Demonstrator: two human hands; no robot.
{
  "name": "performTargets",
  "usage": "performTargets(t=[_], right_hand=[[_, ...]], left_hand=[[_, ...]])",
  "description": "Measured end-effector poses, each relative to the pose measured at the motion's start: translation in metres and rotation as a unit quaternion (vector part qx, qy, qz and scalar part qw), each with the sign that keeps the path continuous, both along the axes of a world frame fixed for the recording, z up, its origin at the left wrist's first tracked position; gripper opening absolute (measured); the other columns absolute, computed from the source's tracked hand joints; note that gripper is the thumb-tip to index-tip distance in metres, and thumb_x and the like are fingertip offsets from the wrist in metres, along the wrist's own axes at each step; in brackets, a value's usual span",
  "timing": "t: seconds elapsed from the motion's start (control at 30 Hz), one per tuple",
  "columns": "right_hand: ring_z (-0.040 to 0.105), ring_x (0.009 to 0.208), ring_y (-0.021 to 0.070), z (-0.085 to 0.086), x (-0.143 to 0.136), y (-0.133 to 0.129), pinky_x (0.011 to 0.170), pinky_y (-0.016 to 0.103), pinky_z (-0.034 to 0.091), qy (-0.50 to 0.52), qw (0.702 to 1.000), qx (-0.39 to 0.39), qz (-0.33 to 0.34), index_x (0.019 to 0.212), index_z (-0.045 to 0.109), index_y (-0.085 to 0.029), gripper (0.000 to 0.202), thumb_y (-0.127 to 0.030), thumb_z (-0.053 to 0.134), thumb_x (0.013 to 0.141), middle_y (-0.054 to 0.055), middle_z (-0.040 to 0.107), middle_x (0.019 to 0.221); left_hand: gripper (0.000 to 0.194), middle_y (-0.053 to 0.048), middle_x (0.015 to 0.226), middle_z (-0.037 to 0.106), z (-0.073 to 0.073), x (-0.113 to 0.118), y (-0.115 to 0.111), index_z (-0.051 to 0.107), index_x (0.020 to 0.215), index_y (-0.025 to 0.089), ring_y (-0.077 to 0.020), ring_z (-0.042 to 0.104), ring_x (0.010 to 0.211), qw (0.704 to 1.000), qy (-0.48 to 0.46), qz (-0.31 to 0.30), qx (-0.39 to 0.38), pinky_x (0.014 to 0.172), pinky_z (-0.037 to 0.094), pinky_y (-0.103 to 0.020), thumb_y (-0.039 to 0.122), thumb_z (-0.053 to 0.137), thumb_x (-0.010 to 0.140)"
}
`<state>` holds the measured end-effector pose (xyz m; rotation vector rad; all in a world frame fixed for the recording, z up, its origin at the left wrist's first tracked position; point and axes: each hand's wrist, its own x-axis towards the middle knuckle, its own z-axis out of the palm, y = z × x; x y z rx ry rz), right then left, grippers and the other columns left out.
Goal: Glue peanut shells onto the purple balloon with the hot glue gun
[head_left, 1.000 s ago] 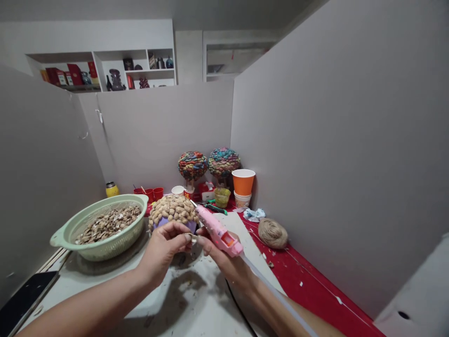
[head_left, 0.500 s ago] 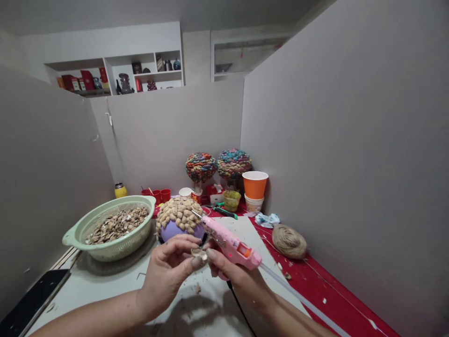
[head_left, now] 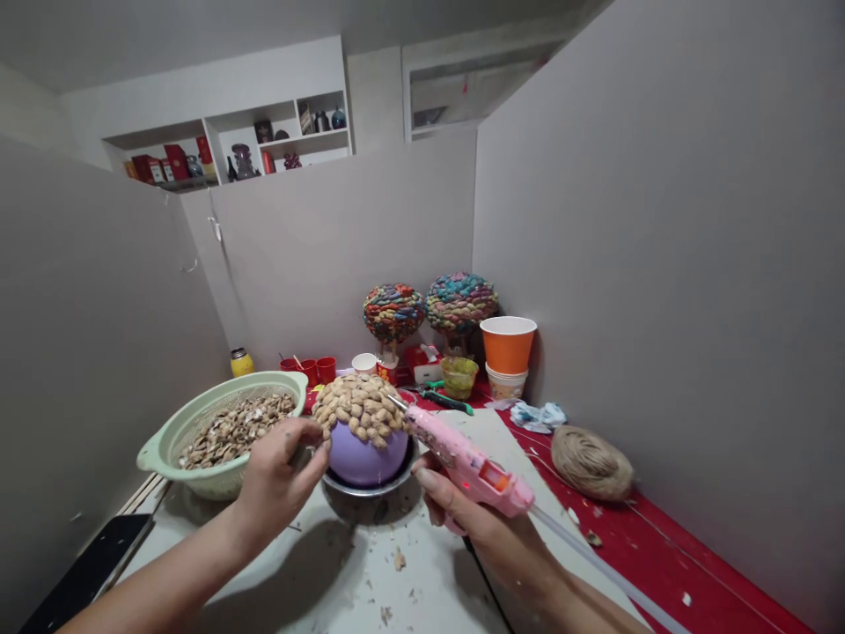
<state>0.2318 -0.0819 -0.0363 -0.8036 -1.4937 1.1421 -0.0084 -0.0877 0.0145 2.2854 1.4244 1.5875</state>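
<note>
Head view: purple ball [head_left: 370, 460] part-clad in peanut shells [head_left: 360, 407], seated in a metal bowl [head_left: 376, 492] just beyond both hands.

Detail: Right hand [head_left: 479, 519] closed around the pink glue gun [head_left: 455, 449], nozzle aimed at the shell layer's right side; thumb and forefinger extended ahead of the grip, narrowly parted. Left hand [head_left: 281, 462] beside the ball's left edge, fingers curled near the thumb; contact with the layer, or any piece between the fingertips, not possible to tell. Done, by appearance: upper portion densely covered. Remaining, by appearance: bare lower band at the near side; far side hidden, total coverage uncertain. Stock: plentiful loose shells [head_left: 231, 431] in the green colander [head_left: 153, 451], left of the ball.
</note>
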Motion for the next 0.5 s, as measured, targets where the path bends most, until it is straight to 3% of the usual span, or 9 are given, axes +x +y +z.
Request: performTargets(t=[0.13, 0.33, 0.5], right_hand=[[0.045, 0.056, 0.0142, 0.003, -0.001, -0.001, 0.052, 0.027, 0.034, 0.005, 1.0, -0.012, -0.006, 0.085, 0.064, -0.017, 0.041, -0.059, 0.063, 0.083, -0.002, 0.049, 0.059], [0.046, 0.055, 0.0147, 0.002, 0.001, 0.001, 0.05, 0.027, 0.034, 0.003, 1.0, -0.003, -0.005, 0.084, 0.065, -0.018, 0.04, -0.058, 0.063, 0.082, -0.001, 0.051, 0.058], [0.046, 0.054, 0.015, 0.004, 0.003, 0.0, 0.052, 0.027, 0.036, -0.015, 1.0, 0.019, -0.002, 0.079, 0.063, -0.018, 0.038, -0.056, 0.061, 0.084, -0.001, 0.05, 0.058]], left_hand=[[0.003, -0.002, 0.073, 0.066, -0.002, 0.007, 0.007, 0.067, 0.077, 0.022, -0.0167, 0.058, 0.067, 1.0, 0.01, -0.001, -0.023, 0.067, 0.043, -0.026, 0.019, 0.066, 0.076], [0.008, -0.003, 0.076, 0.061, 0.0, 0.011, 0.016, 0.058, 0.075, 0.02, -0.0168, 0.054, 0.069, 0.991, 0.129, 0.031, 0.003, 0.066, 0.04, -0.027, 0.018, 0.056, 0.083], [0.007, -0.004, 0.076, 0.062, -0.001, 0.013, 0.019, 0.059, 0.077, 0.021, -0.0189, 0.056, 0.071, 0.985, 0.161, 0.051, 0.016, 0.068, 0.041, -0.029, 0.02, 0.057, 0.083]])
